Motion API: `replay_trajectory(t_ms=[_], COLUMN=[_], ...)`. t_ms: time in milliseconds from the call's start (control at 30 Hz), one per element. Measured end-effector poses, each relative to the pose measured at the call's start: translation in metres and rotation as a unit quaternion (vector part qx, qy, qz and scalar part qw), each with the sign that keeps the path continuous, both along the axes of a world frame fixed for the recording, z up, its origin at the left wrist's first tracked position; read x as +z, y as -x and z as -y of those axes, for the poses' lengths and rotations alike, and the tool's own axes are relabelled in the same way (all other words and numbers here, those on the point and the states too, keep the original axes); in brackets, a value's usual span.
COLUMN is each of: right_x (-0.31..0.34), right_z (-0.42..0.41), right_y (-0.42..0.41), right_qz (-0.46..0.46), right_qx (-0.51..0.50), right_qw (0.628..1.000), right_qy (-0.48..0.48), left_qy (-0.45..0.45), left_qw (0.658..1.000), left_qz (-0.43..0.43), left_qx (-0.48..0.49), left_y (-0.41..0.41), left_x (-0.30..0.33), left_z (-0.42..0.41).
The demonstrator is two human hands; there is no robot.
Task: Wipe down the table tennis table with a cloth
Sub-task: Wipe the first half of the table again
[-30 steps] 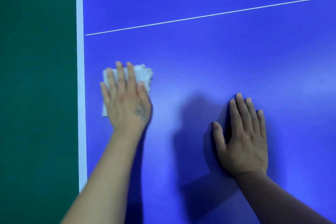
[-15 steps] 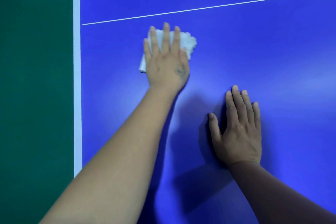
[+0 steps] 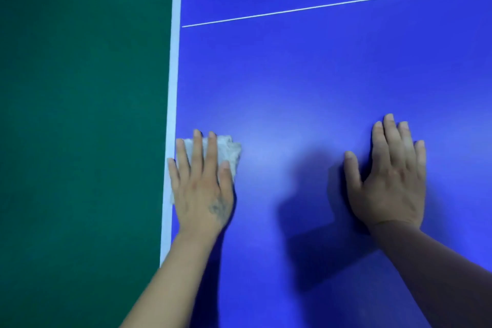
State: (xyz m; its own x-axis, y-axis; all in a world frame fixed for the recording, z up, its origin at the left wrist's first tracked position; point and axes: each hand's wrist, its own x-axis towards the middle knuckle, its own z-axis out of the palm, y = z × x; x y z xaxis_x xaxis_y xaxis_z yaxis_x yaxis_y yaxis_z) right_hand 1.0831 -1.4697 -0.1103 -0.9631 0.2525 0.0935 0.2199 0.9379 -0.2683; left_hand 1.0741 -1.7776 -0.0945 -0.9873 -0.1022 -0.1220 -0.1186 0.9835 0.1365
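Observation:
The blue table tennis table point(image 3: 319, 82) fills the right part of the head view. A folded white cloth point(image 3: 229, 153) lies on it right beside the white left edge band point(image 3: 173, 88). My left hand point(image 3: 203, 186) presses flat on the cloth, fingers spread over it, little finger at the edge band. Most of the cloth is hidden under the hand. My right hand point(image 3: 391, 176) rests flat on the bare table surface to the right, fingers together, holding nothing.
A thin white line point(image 3: 332, 4) crosses the table farther away, running up to the right. Left of the table's edge lies a green floor point(image 3: 80, 114). Dark shadows of my arms fall on the table between the hands.
My left hand has dragged the cloth back toward me and to the left, from near the white line to the table's left edge. The right hand stayed planted.

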Motion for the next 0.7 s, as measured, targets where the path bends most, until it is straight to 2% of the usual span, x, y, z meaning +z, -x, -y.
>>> replay_trajectory(t_ms=[233, 333, 400, 533, 700], right_x=[-0.004, -0.006, -0.007, -0.004, -0.002], right_z=[-0.002, -0.001, -0.002, -0.001, -0.002], right_y=[0.003, 0.001, 0.001, -0.001, -0.002], right_qz=[-0.023, -0.040, -0.046, -0.039, -0.020], right_qx=[0.010, 0.013, 0.013, 0.013, 0.011], right_qw=[0.999, 0.999, 0.999, 0.999, 0.999], right_qy=[-0.027, -0.024, -0.022, -0.001, 0.022], left_qy=[-0.049, -0.036, -0.031, -0.038, -0.040], left_qw=[0.991, 0.995, 0.999, 0.992, 0.994], left_qz=[-0.037, -0.030, -0.042, -0.081, -0.021], left_qx=[0.122, 0.090, 0.017, -0.094, -0.100], left_y=[0.154, 0.176, 0.158, 0.067, -0.068], left_x=[-0.010, -0.014, -0.017, -0.015, -0.006], left_z=[0.009, -0.016, -0.038, -0.075, -0.092])
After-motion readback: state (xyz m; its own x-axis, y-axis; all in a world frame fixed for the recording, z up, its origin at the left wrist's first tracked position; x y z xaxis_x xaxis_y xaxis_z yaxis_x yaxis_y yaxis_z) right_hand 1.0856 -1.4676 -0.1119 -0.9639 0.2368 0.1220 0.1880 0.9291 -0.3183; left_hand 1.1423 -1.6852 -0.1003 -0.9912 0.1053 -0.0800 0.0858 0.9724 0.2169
